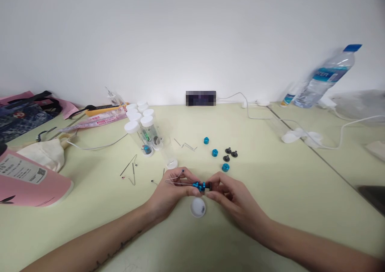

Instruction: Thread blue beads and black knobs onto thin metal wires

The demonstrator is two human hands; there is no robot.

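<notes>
My left hand (173, 190) pinches a thin metal wire (173, 180) that carries a row of small blue nuts (198, 185). My right hand (228, 196) meets it from the right, its fingertips closed on a small black piece at the end of that row. Below the two hands a white cap (197, 207) lies on the pale green table (270, 192). Three loose blue nuts (214, 152) and three black screws (230, 153) lie just beyond my hands.
Capped clear vials (143, 131) stand at the back left, with bent wires (130, 170) near them. Pink packets (27, 176), a cloth bag and tools fill the left side. A water bottle (327, 77), white cables (300, 133) and a table seam are on the right.
</notes>
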